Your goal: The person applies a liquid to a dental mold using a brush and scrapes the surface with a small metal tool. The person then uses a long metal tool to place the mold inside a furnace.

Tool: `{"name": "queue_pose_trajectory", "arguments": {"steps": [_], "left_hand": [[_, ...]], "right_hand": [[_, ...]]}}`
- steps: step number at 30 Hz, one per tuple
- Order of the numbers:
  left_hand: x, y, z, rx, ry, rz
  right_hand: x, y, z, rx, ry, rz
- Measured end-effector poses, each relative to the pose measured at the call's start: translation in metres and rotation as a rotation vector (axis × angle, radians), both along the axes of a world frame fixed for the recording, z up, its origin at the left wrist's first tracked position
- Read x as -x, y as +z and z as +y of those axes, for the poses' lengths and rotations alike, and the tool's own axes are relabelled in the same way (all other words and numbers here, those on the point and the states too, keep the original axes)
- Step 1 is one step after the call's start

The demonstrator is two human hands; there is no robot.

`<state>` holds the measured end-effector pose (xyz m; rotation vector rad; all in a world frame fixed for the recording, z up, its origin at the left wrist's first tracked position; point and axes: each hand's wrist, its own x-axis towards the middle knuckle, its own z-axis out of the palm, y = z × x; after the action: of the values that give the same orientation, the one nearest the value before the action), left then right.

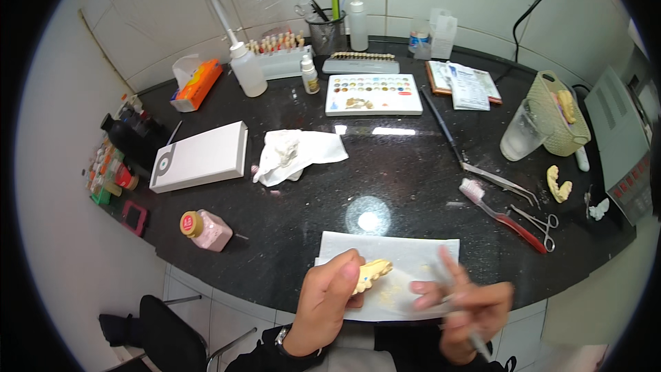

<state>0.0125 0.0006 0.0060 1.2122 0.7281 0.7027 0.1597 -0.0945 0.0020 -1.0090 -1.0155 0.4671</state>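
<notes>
My left hand [327, 296] grips a yellow dental cast [373, 275] between thumb and fingers, its row of teeth facing right and down. Under it lies a white paper sheet [390, 243] sprinkled with yellowish crumbs. To the right, my right hand [475, 310] is smeared by motion, some fingers spread above the sheet's right side. A slender grey tool [478, 344] runs through its grip and sticks out below; its kind and working end are too blurred to tell. The tool and the cast are apart.
Right of the sheet lie a red-handled toothbrush [506, 217], scissor-like clamps [537, 224], tweezers [501, 180] and another cast [558, 184]. A pink-filled bottle [206, 231], white box [200, 157] and crumpled tissue [296, 155] sit leftward. Behind stands a colour palette [374, 95].
</notes>
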Motion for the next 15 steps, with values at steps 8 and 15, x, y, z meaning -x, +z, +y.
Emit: {"name": "queue_pose_trajectory", "arguments": {"steps": [8, 15], "left_hand": [[0.002, 0.003, 0.000, 0.002, -0.036, 0.050], [0.004, 0.003, 0.001, -0.018, -0.077, -0.014]], "right_hand": [[-0.092, 0.022, -0.008, 0.586, -0.607, -0.870], [-0.070, 0.033, -0.013, 0.432, -0.418, -0.681]]}}
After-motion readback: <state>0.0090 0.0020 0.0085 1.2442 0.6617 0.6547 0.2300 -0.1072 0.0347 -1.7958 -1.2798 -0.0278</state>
